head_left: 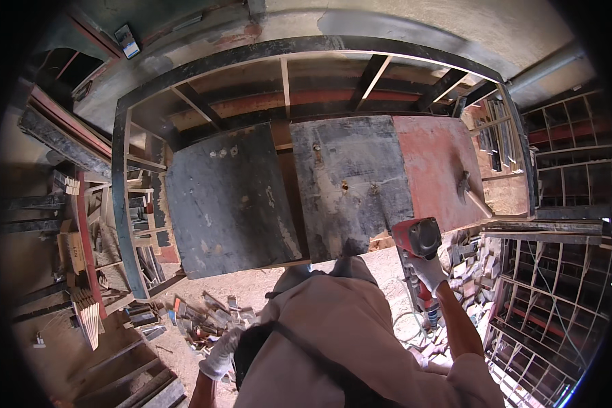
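Observation:
My right hand (428, 272), in a white glove, is wrapped round the handle of a red and black nail gun (417, 238), held at the near edge of the panels. My left hand (221, 353), also gloved, hangs low by a black pouch (253, 347) at my side; its fingers are not clear. Before me lies a large timber frame (285, 88). A dark panel (231, 204), a worn grey panel (353, 183) and a red panel (438, 170) lie across it. On the red panel rests a claw hammer (472, 194) with a wooden handle.
Wood offcuts (211, 316) litter the floor at the left, and more scraps (466, 272) lie at the right. Stacked lattice frames (551, 292) stand on the right. A cardboard box (71, 255) and long boards are at the far left. A phone (126, 41) is at the wall.

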The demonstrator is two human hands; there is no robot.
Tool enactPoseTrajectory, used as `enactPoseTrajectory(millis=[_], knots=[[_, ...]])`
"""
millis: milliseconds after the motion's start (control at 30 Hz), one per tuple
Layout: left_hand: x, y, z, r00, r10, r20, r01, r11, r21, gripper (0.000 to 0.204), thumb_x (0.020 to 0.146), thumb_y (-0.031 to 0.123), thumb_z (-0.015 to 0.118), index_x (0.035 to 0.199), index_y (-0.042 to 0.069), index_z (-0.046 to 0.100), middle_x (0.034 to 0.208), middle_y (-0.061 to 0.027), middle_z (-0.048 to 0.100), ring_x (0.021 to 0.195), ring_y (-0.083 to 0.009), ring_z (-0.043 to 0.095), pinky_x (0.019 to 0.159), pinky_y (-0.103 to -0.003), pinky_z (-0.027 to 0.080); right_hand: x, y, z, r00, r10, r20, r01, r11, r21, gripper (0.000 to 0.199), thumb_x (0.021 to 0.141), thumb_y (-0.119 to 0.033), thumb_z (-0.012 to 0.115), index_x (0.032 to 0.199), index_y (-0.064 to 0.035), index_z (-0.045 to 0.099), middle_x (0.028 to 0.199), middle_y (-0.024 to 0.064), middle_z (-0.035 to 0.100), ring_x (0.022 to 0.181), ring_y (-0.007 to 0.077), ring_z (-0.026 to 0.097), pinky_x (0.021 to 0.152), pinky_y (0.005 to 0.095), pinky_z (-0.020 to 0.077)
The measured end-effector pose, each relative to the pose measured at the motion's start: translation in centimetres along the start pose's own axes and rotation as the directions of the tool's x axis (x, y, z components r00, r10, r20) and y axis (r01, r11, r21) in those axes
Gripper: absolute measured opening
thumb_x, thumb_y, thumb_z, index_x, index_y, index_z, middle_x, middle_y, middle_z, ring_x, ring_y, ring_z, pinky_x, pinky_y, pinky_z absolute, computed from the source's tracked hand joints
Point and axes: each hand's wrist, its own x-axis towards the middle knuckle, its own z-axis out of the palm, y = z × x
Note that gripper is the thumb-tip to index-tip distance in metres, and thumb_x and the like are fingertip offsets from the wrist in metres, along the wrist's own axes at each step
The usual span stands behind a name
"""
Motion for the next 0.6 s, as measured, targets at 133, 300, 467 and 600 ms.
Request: enactPoseTrajectory(millis=[133,300,467,600], knots=[[-3.6,1.1,4.2,0.977,-0.101,0.186,0.095,0.995,0.042,0.053,0.085,0.017,0.078,0.132,0.003,0.056,0.112,-0.0041,0.066,0.100,-0.0183,0.063,0.084,-0.033,0.050,1.6,-1.7,-2.0,0.992,-0.113,0.055,0.122,0.971,-0.207,0.032,0.078,-0.007,0.073,0.110,-0.0055,0.067,0.084,0.0037,0.068,0.064,0.0126,0.062,0.053,0.0295,0.0507],[0.6,-0.6,8.4,0.961,-0.041,0.272,-0.103,0.864,0.493,0.047,0.088,0.020,0.070,0.129,0.002,0.056,0.110,-0.0096,0.067,0.101,-0.0270,0.065,0.085,-0.041,0.052,2.8,-8.3,-3.6,0.965,0.004,0.261,0.072,0.957,-0.281,0.037,0.073,-0.003,0.077,0.109,-0.0071,0.069,0.090,0.0021,0.069,0.074,0.0109,0.061,0.065,0.0298,0.0524],[3.9,10.9,11.0,0.993,-0.001,-0.117,0.107,0.425,0.899,0.034,0.094,0.022,0.062,0.122,0.003,0.060,0.107,-0.0141,0.068,0.104,-0.0319,0.065,0.086,-0.043,0.052,6.2,-11.7,-0.5,0.913,-0.197,0.356,0.207,0.978,0.011,0.026,0.081,-0.008,0.076,0.105,-0.0060,0.065,0.072,0.0020,0.061,0.056,0.0111,0.057,0.052,0.0266,0.0472],[11.8,20.2,11.4,0.878,0.416,-0.236,0.175,0.179,0.968,0.027,0.099,0.024,0.055,0.116,0.004,0.063,0.105,-0.0177,0.069,0.106,-0.0358,0.065,0.087,-0.045,0.053,8.3,-16.0,3.2,0.896,-0.083,0.437,-0.011,0.978,0.207,0.016,0.089,-0.011,0.073,0.103,-0.0105,0.066,0.062,-0.0027,0.054,0.048,0.0098,0.051,0.046,0.0276,0.0421]])
